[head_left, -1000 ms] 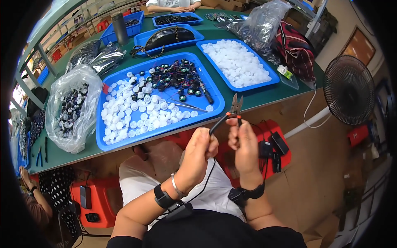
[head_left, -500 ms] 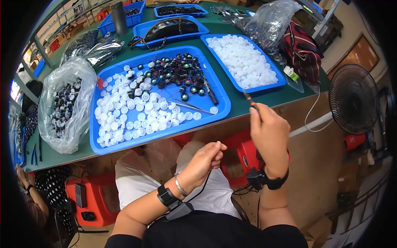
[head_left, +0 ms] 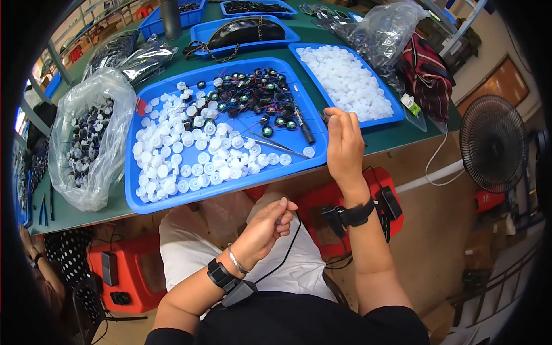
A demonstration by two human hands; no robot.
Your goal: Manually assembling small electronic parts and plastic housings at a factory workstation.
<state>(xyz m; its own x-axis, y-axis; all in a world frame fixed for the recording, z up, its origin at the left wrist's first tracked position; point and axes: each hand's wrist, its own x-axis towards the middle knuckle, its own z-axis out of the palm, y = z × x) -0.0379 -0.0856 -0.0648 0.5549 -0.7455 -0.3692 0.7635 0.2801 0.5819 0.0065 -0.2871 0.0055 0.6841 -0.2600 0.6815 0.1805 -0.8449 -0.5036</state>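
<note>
My left hand [head_left: 267, 227] is over my lap with thumb and fingertips pinched together; whatever is between them is too small to make out. A black cable [head_left: 286, 256] loops from the wristband up beside those fingers. My right hand [head_left: 346, 150] is at the right edge of a large blue tray [head_left: 230, 194], its fingers close together. A dark bit shows by its fingertips; the rest of what it may hold is hidden behind the hand. In the tray lie white plastic discs [head_left: 167, 152], wired black parts [head_left: 253, 95], metal tweezers [head_left: 279, 145] and a black pen-shaped tool [head_left: 305, 129].
A smaller blue tray [head_left: 397, 118] of white pieces stands right of the big one. Left is a clear plastic bag [head_left: 92, 198] of parts. Behind sit a black purse [head_left: 244, 35] and a grey bottle [head_left: 170, 20]. A fan [head_left: 493, 144] stands at the right.
My right hand has moved left to the tray's edge; the slim tool with a metal tip it held is mostly hidden now. My left hand has shifted slightly left, still pinched.
</note>
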